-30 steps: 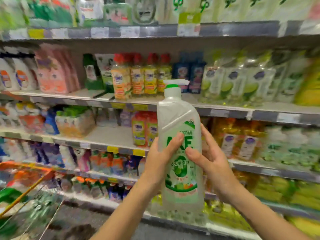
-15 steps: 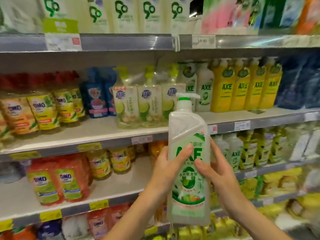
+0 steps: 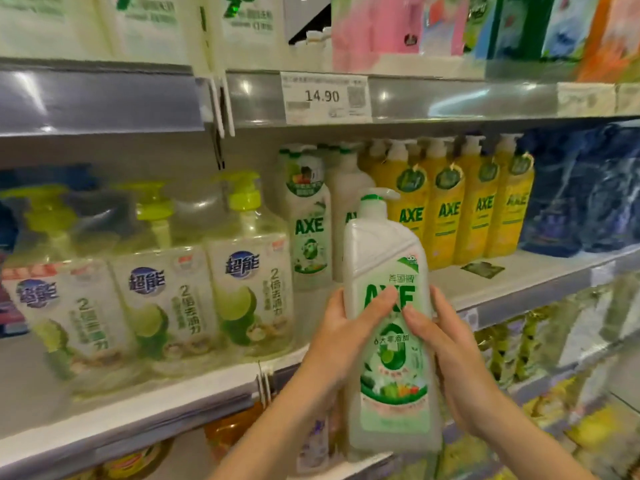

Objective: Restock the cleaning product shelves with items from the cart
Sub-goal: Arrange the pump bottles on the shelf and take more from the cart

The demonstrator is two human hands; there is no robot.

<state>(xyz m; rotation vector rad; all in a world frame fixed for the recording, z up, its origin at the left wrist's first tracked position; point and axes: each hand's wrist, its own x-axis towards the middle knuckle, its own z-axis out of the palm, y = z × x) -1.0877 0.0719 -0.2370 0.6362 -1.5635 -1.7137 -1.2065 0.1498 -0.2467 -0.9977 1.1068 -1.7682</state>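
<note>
I hold a white pump bottle with a green AXE label (image 3: 388,258) upright in front of the shelf. My left hand (image 3: 341,337) grips its left side, thumb across the label. My right hand (image 3: 446,344) grips its right side, thumb meeting the other on the front. Behind it on the middle shelf (image 3: 519,275) stand two matching green-label AXE bottles (image 3: 308,220), with bare shelf space in front of them. The cart is out of view.
Yellow AXE bottles (image 3: 446,209) line the shelf to the right, then dark blue refill bags (image 3: 585,188). Clear lime pump bottles (image 3: 249,271) fill the left. A 14.90 price tag (image 3: 323,97) hangs on the shelf above. Lower shelves hold more products.
The view has moved closer to the shelf and to the right. The bottle, held the same way in both hands, now sits right in front of the matching green AXE bottles.
</note>
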